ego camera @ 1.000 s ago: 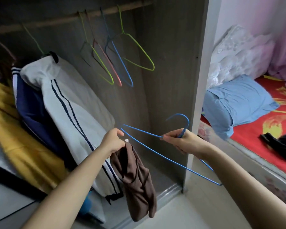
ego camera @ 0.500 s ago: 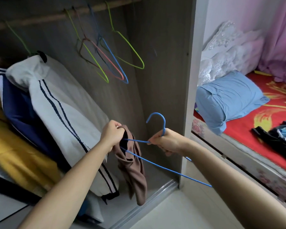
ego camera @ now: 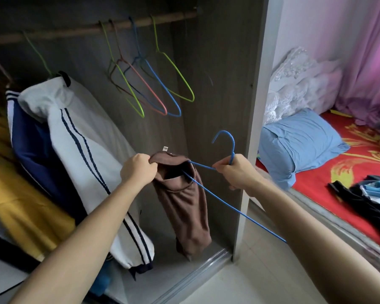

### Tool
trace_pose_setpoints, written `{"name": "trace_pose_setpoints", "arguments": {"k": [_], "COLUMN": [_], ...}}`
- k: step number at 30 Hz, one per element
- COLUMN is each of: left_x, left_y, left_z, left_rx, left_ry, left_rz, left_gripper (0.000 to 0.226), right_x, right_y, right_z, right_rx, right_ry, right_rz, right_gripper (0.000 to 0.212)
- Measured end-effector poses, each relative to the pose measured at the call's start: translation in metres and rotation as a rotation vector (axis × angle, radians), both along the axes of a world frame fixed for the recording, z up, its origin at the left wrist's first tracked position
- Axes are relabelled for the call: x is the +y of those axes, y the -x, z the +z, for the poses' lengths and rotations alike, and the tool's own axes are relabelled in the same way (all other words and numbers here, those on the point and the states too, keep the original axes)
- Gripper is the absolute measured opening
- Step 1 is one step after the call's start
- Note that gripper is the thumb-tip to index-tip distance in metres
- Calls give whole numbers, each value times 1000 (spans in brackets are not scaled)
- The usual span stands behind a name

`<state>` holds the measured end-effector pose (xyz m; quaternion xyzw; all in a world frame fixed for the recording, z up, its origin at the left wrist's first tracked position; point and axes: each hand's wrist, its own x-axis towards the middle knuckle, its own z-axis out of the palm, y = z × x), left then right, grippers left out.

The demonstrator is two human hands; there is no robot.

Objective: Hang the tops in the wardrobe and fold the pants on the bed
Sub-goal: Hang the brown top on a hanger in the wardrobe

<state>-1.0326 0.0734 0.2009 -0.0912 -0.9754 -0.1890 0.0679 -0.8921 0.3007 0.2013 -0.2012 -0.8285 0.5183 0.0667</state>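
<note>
Head: hanger (ego camera: pixel 233 150) inside brown top (ego camera: pixel 184 205); tag (ego camera: pixel 165 148) unreadable.

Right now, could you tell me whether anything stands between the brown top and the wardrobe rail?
Nothing visible blocks it. Empty hangers hang on the rail above the brown top, with bare rail on either side of them.
</note>
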Motion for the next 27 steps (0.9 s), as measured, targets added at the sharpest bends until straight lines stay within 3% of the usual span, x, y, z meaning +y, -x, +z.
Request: {"name": "trace_pose_setpoints", "arguments": {"k": [6,10,12,15,20,24,27], "left_x": [26,42,46,43,23,3,-13], "left_y": [-11,-23,-29,-27,-5,9,19], "left_z": [13,32,41,44,39,32,30], "left_rx": [23,100,167,199,145,12,23], "left_ry": [-85,-211,-194,-214,-157,79,-5], "left_rz": [-110,-311,-399,-406,-225,-141,-67], "left_gripper": [29,27,28,32,24,26,15], "right_x": [-29,-32,-28,-16,-15,-13,-2], "right_y": [-4,5,11,19,17,20,23], "right_z": [-3,-20,-20,-4,6,18,28], "right_rx": [-17,-184,-220,-10,307,445,491], "right_ry": [163,-95,-109,88,491,690,754], "right_rz": [265,289,258,156,78,38,15], "right_gripper": [25,25,19,18,26,26,25]}}
